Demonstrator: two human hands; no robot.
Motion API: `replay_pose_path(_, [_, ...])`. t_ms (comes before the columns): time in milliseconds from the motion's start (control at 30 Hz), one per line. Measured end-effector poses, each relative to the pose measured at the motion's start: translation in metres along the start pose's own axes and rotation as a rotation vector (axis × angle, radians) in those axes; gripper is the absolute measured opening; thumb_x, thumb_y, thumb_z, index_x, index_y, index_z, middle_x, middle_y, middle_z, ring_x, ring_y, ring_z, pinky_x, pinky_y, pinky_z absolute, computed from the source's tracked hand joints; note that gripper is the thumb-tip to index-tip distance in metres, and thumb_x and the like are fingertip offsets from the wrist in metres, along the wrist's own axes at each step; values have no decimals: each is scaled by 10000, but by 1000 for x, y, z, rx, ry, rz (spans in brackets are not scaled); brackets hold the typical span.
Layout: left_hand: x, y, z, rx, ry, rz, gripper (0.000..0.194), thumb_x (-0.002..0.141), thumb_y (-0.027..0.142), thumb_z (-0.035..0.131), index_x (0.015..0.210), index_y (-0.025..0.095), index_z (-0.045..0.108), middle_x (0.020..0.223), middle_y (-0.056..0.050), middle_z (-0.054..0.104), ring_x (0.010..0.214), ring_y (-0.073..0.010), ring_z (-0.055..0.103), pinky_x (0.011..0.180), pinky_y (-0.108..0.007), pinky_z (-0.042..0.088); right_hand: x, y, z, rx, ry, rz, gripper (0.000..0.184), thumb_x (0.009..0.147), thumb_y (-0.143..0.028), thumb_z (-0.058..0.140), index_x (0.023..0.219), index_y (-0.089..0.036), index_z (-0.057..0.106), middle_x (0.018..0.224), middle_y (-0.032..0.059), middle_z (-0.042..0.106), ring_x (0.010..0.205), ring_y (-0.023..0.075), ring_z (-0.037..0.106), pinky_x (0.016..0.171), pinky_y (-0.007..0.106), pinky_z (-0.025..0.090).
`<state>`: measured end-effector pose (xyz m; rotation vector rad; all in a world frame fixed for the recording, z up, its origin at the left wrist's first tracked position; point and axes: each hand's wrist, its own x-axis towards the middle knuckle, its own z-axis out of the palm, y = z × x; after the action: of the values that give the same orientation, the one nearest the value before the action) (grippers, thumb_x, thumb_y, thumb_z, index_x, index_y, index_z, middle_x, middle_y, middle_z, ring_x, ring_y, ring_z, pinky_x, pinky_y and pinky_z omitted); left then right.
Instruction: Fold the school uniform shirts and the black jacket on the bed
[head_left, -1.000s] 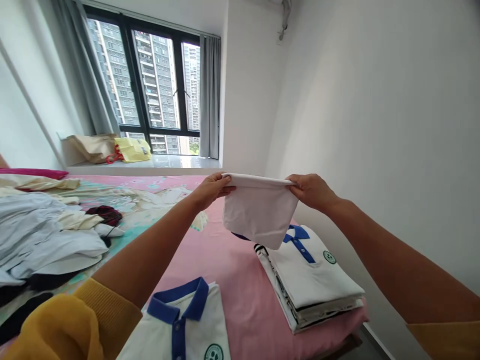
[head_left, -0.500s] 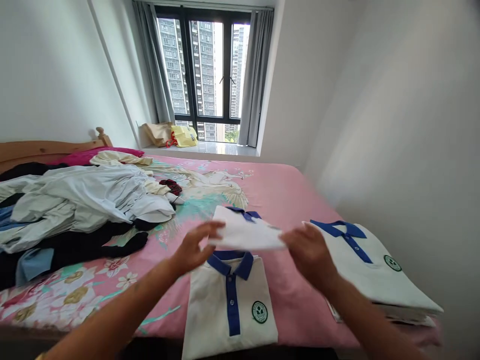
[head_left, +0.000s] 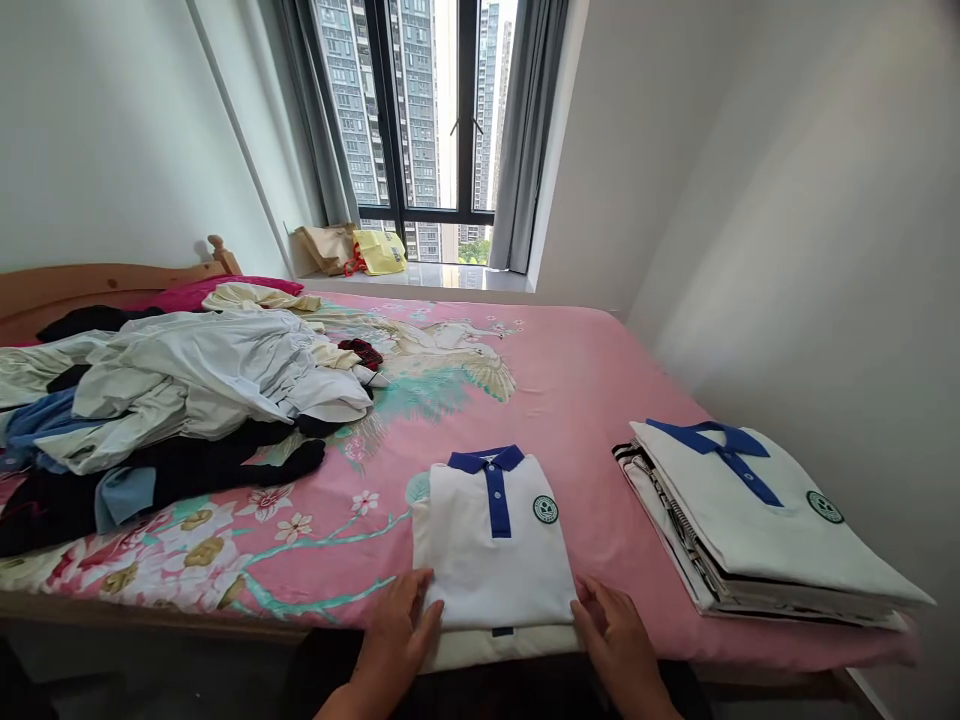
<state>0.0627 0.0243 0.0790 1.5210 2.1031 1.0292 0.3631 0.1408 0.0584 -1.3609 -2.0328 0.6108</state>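
A folded white polo shirt (head_left: 480, 580) with a blue collar, blue button placket and round green badge lies face up on the bed. Beneath it is a second folded polo shirt (head_left: 517, 642), cream-white, whose lower edge and left side stick out. My left hand (head_left: 394, 635) grips the upper shirt's lower left corner between thumb and fingers. At the lower right corner, my right hand (head_left: 613, 635) holds the edge in the same manner. Some fingertips of both hands are hidden.
To the right, a stack of folded clothes (head_left: 795, 540) is topped by another blue-collared polo. A heap of loose clothes (head_left: 217, 370) covers the bed's left. The pink floral bedsheet (head_left: 570, 375) spreads between. Bags (head_left: 381, 252) sit on the windowsill.
The white polo shirt has come down from the air onto the other folded polo, covering most of it. Both hands moved down and toward me with it. The camera view has tilted downward.
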Motion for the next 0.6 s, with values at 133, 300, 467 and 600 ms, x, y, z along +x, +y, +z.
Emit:
replay_pose_path(133, [20,6,6,-137,25,-266,459,736,425,566,1095,139,569,1005,-97,649,952,-256,597,858,-394,461,21,-13,8,147,-131,287,401,796,-457,484,1044,-171,615,983,88,652,923,231,592,839,350,464])
replay_pose_path(300, [22,4,-1,-351,-101,-391,271,688,425,601,766,166,626,696,-17,625,704,-196,583,658,-291,446,36,-16,10,321,-233,413,344,740,-463,512,866,-170,640,849,59,675,789,206,615,717,285,469])
replay_pose_path(467, [18,3,-4,-418,-90,-496,299,604,450,671,623,173,562,549,34,521,552,-137,495,497,-233,352,37,-19,2,350,-271,469,322,709,-462,540,764,-164,646,742,35,671,717,191,595,624,248,442])
replay_pose_path(600, [20,6,-4,-476,-171,-572,323,577,457,694,665,179,554,530,52,501,471,-108,436,418,-220,278,36,-21,-8,363,-328,481,330,694,-475,557,730,-161,651,730,30,668,720,191,590,612,240,435])
